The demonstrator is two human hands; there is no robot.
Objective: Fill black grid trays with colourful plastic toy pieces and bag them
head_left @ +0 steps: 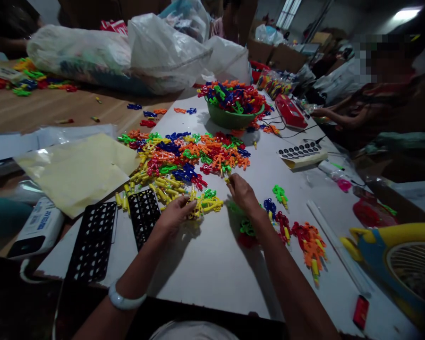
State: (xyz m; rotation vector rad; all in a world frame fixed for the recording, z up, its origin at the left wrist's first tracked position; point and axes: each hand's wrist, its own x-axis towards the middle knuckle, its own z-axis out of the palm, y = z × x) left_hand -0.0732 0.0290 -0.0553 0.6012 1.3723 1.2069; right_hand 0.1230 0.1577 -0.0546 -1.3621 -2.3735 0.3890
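Observation:
My left hand [177, 213], a pale bangle on its wrist, is closed at the near edge of the pile, its fingertips on yellow plastic figures [208, 204]. My right hand [242, 192] pinches a small yellow piece at its fingertips, mostly hidden by the fingers. Just beyond both hands spreads a heap of orange, blue, red and green plastic figures [198, 151]. Yellow tubes [166, 186] lie to the left of the heap. Beside my right forearm sit figures with yellow tubes attached: a green one [279, 193], a red one [282, 224] and an orange cluster [310, 245].
Two black perforated trays [94, 241] lie at the left, near a yellow sheet [81, 165]. A green bowl [230, 118] of figures stands behind the heap. At right are a white tube [336, 245], a red lighter [361, 311] and a yellow-blue fan [393, 250]. Another person sits beyond.

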